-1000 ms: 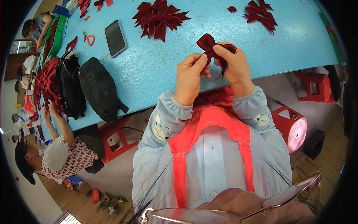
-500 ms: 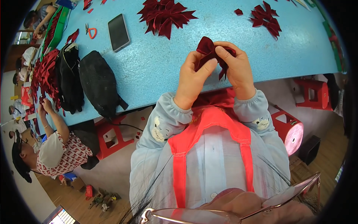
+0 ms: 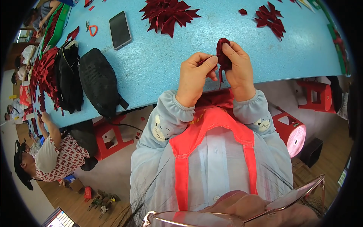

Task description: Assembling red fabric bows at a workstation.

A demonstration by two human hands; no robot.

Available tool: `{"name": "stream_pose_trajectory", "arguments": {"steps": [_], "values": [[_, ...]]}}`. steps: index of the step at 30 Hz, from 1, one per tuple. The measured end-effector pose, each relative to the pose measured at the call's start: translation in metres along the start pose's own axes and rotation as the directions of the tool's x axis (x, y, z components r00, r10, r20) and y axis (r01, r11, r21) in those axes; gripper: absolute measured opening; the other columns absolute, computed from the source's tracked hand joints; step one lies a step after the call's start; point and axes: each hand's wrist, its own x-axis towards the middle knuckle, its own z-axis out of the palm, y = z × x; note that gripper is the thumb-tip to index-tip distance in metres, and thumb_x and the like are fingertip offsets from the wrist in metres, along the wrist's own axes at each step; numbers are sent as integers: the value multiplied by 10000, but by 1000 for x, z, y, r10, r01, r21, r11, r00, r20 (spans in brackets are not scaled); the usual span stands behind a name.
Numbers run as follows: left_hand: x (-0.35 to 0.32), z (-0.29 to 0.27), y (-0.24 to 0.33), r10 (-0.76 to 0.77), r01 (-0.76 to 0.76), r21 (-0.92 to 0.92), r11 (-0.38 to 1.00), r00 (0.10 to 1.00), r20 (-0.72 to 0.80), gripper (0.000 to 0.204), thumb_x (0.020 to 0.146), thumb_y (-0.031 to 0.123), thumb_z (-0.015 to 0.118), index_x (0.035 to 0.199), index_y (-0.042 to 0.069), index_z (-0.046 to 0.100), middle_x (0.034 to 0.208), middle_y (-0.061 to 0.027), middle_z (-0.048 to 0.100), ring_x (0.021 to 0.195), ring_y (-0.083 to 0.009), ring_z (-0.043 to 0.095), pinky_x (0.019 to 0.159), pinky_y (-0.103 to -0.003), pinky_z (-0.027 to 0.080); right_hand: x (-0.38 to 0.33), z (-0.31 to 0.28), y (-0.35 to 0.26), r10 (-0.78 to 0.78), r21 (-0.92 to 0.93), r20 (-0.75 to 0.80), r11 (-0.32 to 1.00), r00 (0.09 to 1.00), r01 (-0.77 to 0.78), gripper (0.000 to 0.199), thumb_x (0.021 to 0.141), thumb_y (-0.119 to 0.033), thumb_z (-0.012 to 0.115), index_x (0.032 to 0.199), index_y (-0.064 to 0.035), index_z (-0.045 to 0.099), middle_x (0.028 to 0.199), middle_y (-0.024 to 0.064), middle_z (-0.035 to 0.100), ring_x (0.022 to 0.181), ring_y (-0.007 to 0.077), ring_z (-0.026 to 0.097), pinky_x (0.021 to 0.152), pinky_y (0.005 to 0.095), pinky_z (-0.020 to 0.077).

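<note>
Over the table's near edge, both my hands grip a dark red velvet bow (image 3: pixel 224 56). My left hand (image 3: pixel 194 73) pinches a folded part of it between thumb and forefinger. In my right hand (image 3: pixel 239 68) is the upright loop, pressed under the thumb, with a thin tail dangling below. The fingers hide much of the bow's middle. Beyond my hands lies a heap of similar dark red bows (image 3: pixel 168 15), and a smaller group of bows (image 3: pixel 270 19) lies to its right.
On the blue table (image 3: pixel 159 68) lie a phone (image 3: pixel 120 30), red-handled snips (image 3: pixel 92 29), a black mesh pouch (image 3: pixel 99 81) and a black bag (image 3: pixel 70 79). Dark red ribbon pieces (image 3: pixel 46 73) pile up at left, near a co-worker (image 3: pixel 62 153). Red stools (image 3: pixel 113 138) stand below.
The bow has turned from spread loops to a narrow upright shape. My left hand has drawn slightly away from my right, pulling at its part of the bow.
</note>
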Motion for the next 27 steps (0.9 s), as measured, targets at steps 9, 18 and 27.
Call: {"name": "stream_pose_trajectory", "arguments": {"steps": [9,18,27], "values": [[-8,2,-13,-274,281,-438,854,958,81,136,880,143,538,866,8,532,715,-31,522,583,-113,495,538,-277,463,0,-4,2,67,132,29,989,997,-70,145,873,-128,571,955,-8,561,800,60,593,697,127,550,614,242,459],[-5,-11,-11,-343,390,-434,812,921,186,131,886,152,522,868,22,519,718,-14,509,599,-98,483,553,-272,451,-5,1,-8,9,-55,179,998,984,1,125,864,-118,580,920,-6,582,779,41,572,703,100,525,632,224,441],[-4,-13,10,64,-82,191,978,993,101,251,820,83,622,1050,8,553,902,-35,604,752,-62,534,645,-206,439,11,1,-19,122,-415,298,910,947,13,184,851,-73,566,1016,5,586,900,9,569,740,72,516,656,203,419]]}}
